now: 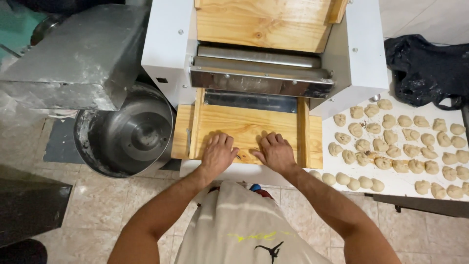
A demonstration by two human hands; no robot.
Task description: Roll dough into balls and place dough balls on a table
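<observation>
Left hand (218, 154) and right hand (276, 152) lie flat, fingers apart, holding nothing, on the wooden tray (244, 124); dozens of dough pieces (400, 142) crowd the bench (395, 182).

One head-worn camera looks steeply down from close above, facing forward over the wooden tray (249, 128) and roller machine (261, 73).

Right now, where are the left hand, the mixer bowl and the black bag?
left hand (218, 154), head view, back of hand
mixer bowl (128, 134), head view, inner wall
black bag (426, 68), head view, middle
</observation>
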